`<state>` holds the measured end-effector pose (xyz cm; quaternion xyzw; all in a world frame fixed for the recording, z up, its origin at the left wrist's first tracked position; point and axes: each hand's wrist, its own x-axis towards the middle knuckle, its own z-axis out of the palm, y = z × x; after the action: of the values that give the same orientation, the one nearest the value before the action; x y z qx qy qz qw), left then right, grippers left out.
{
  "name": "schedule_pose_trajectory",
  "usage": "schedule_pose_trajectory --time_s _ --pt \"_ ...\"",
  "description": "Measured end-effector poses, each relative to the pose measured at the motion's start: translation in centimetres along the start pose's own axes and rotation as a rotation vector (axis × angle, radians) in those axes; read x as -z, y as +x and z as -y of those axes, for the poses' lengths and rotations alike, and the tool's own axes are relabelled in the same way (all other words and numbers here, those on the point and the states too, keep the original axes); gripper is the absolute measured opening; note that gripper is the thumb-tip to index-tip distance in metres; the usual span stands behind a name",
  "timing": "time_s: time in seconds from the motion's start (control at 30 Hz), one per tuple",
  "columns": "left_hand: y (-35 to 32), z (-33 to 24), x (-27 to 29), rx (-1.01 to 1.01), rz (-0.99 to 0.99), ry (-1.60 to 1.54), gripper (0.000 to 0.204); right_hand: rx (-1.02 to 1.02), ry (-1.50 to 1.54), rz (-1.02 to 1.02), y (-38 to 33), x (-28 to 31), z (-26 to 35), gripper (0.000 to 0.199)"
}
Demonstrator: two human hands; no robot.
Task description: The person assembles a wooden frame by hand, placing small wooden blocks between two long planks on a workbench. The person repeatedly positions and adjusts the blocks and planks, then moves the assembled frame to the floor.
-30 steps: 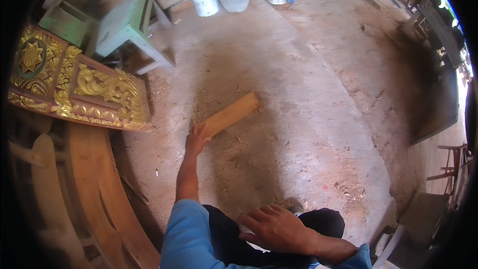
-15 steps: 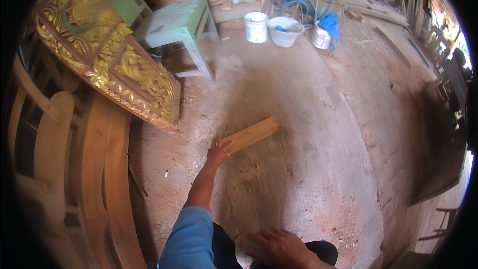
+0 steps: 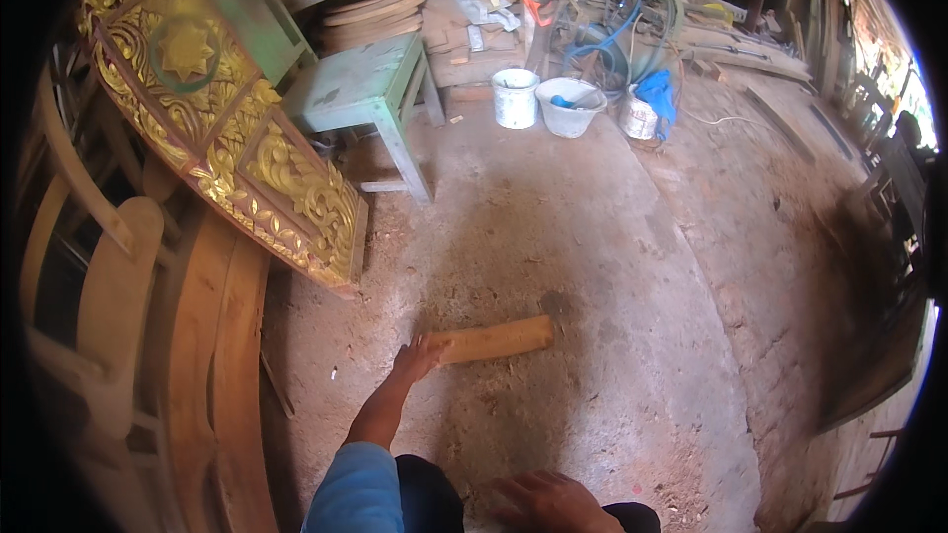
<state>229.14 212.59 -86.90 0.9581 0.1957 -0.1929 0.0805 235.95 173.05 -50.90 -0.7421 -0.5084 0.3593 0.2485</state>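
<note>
Left hand (image 3: 420, 355) grips the near end of the block (image 3: 494, 339), which has swung from angled to nearly level, low over the dirt floor (image 3: 592, 237), maybe touching. Right hand (image 3: 548, 501) rests loose, holding nothing, on the knee.

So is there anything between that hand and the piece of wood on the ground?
No. The left hand is already on the near end of the wooden block, which lies on the dirt floor. The right hand rests low, near the knee, away from the block.
</note>
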Motion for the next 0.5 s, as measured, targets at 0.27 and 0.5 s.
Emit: schedule_pose_trajectory --time_s 0.27,0.5 --pt "3.1 -1.3 1.1 0.093 -0.106 -0.067 0.076 0.110 -0.051 0.158 -0.1 -0.4 1.4 0.043" --pt "2.9 -1.6 1.9 0.093 -0.111 -0.089 0.070 -0.063 -0.071 0.088 -0.7 0.0 1.8 0.044"
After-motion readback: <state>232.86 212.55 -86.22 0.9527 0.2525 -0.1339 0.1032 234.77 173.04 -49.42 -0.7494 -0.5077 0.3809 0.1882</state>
